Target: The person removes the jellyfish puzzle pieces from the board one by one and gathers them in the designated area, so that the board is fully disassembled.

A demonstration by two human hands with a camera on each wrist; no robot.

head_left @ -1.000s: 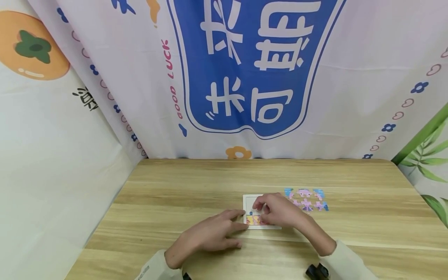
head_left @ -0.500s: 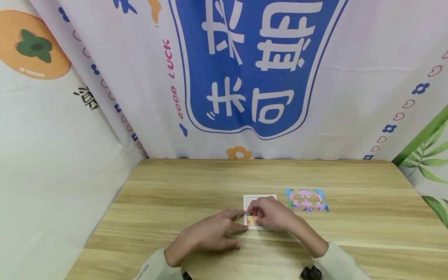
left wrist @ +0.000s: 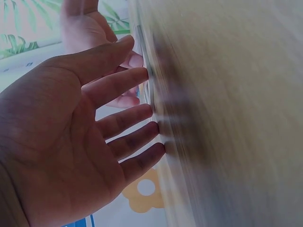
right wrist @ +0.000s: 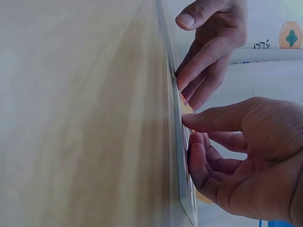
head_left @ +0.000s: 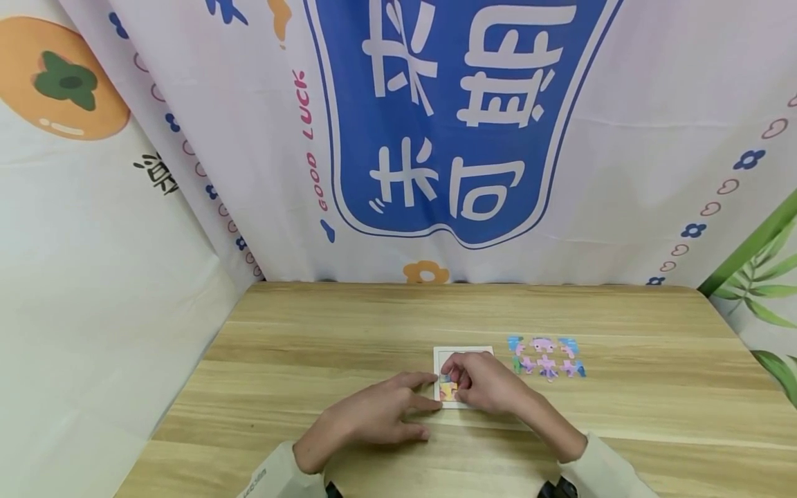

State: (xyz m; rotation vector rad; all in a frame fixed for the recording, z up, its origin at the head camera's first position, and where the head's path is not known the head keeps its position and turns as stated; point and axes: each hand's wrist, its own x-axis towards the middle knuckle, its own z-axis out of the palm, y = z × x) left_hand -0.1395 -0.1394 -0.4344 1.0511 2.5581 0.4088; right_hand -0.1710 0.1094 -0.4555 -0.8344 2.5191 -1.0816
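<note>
A white puzzle tray (head_left: 463, 348) lies on the wooden table, with yellow and pink puzzle pieces (head_left: 448, 392) along its near edge. My left hand (head_left: 380, 413) rests at the tray's left side. Its fingers are spread and fairly straight, the fingertips touching the frame, as the left wrist view also shows. Over the tray, my right hand (head_left: 488, 382) has its fingers curled and its thumb close to them, pinching a small bluish puzzle piece (head_left: 445, 378) just above the yellow ones. The palm and fingers hide much of the tray's right half.
Several loose pink and blue puzzle pieces (head_left: 545, 362) lie in rows to the right of the tray. A printed cloth (head_left: 349, 256) hangs behind the table's far edge (head_left: 349, 285). Another white cloth (head_left: 93, 311) covers the left side.
My right hand has moved left and slightly down over the tray, its fingers closing in at the left edge. The tray's upper right corner has come into view. My left hand stays in place.
</note>
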